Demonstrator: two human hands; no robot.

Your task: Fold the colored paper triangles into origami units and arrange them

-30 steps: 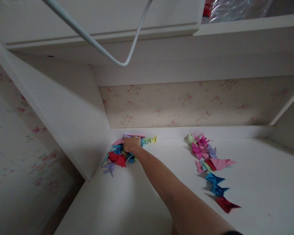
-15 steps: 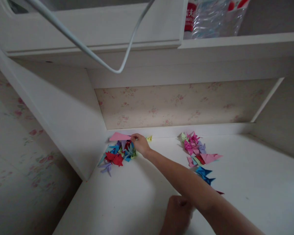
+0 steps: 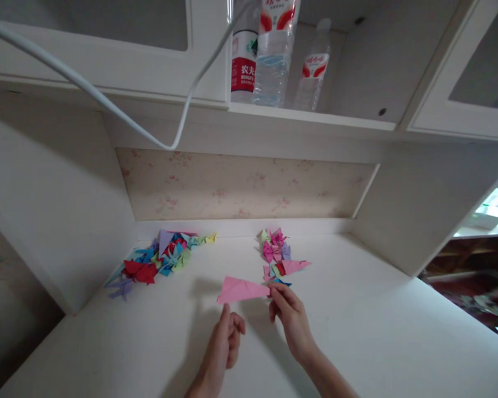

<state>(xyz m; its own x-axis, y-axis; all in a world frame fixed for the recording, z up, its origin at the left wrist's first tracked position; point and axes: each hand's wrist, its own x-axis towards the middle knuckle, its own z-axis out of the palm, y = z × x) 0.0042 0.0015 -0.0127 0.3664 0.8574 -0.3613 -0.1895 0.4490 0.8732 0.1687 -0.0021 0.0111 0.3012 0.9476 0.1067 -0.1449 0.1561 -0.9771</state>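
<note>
1. Pink paper triangle [image 3: 241, 289] hangs at frame centre above the bench [image 3: 377, 331], its long axis running left to right.
2. The right hand [image 3: 291, 316] pinches its right end between the fingers.
3. The left hand [image 3: 226, 342] is just below its left tip, empty, forefinger raised and the other fingers loosely curled.

Only one view is provided, taken from head height. It is aimed forward and down over the white desk [image 3: 377, 331]. The left hand [image 3: 224, 342] and right hand [image 3: 289, 318] are seen close, at the bottom edge; the bottle shelf [image 3: 315, 117] is caught at the top.
</note>
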